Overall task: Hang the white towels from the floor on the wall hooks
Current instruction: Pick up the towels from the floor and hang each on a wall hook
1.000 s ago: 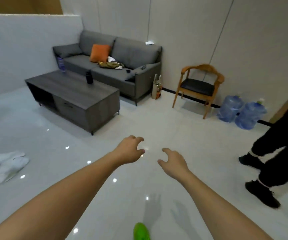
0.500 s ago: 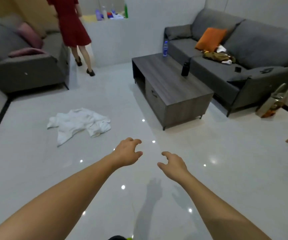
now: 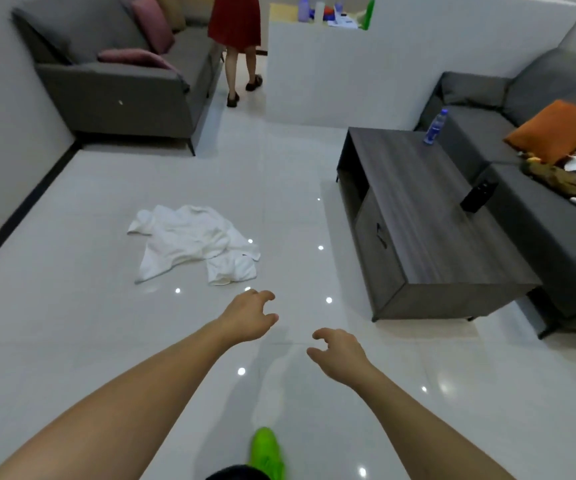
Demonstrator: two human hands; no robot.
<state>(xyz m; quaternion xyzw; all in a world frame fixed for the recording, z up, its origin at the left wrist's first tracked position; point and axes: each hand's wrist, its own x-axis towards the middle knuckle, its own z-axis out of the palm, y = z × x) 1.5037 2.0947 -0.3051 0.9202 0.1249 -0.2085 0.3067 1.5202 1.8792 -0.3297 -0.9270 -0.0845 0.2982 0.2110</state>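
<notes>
- White towels [image 3: 194, 242] lie crumpled in one heap on the glossy pale floor [image 3: 72, 341], towards its left side, well apart from every piece of furniture.
- The left hand [image 3: 248, 317] reaches forward over the floor just short of the heap's near edge; its fingers are loosely curled and grasp nothing, and it does not touch the cloth.
- The right hand [image 3: 340, 351] hangs beside it, a little nearer the camera, fingers likewise slack and bent around nothing.
- Both bare forearms stretch out from the bottom corners of the view.
- A bright green shoe [image 3: 267, 452] shows on the floor at the bottom edge, between the arms.
- A dark wood-grain coffee table [image 3: 428, 216] stands on the right half of the floor; a clear water bottle [image 3: 435, 127] stands upright at its far right corner, and a dark flask [image 3: 479, 195] stands at its right edge.
- A grey sofa [image 3: 539, 209] runs along the table's right side, carrying an orange cushion [image 3: 556, 129] and some crumpled cloth just beside it.
- A second grey sofa [image 3: 117, 84] sits at the far left corner with pink cushions [image 3: 148, 26] on it.
- A person in a red skirt [image 3: 236, 22] stands beyond it, next to a low white partition [image 3: 348, 71].
</notes>
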